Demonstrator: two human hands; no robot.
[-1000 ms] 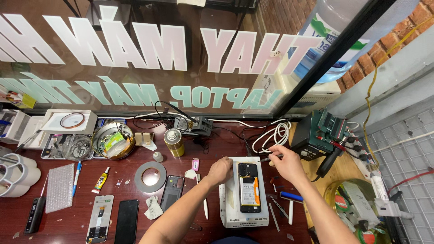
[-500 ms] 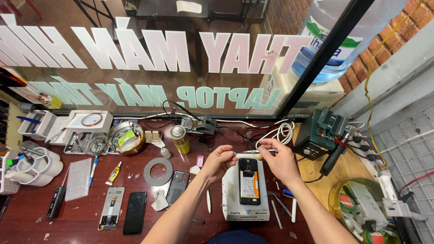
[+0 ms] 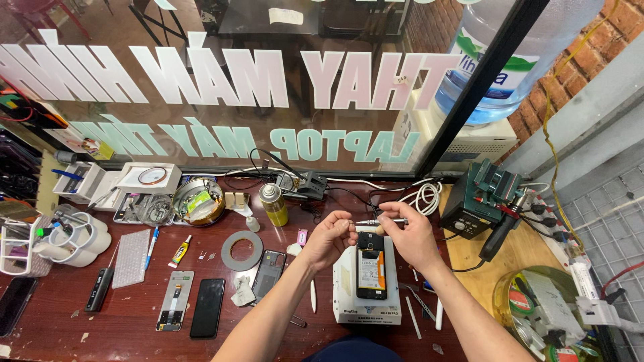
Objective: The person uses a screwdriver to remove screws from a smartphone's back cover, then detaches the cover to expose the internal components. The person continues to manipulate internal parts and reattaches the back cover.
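An opened phone (image 3: 371,267), back cover off with its battery showing, lies on a white heating pad (image 3: 366,302) at the bench's middle. Above its top end, my right hand (image 3: 410,236) holds a thin metal screwdriver (image 3: 377,221) level, its tip pointing left. My left hand (image 3: 330,238) is closed just left of that tip, fingers pinched at it; what it pinches is too small to see. Both hands hover over the phone, not touching it.
A tape roll (image 3: 242,249), a yellow spray can (image 3: 274,204), a glue tube (image 3: 180,251) and loose phones (image 3: 207,307) lie left of the pad. A green soldering station (image 3: 477,202) stands right. Parts trays (image 3: 141,194) sit far left, a glass window behind.
Both hands lifted off the phone's top edge and came together above it. The right hand now holds the screwdriver level, with the left pinching at its tip. The camera view shifted.
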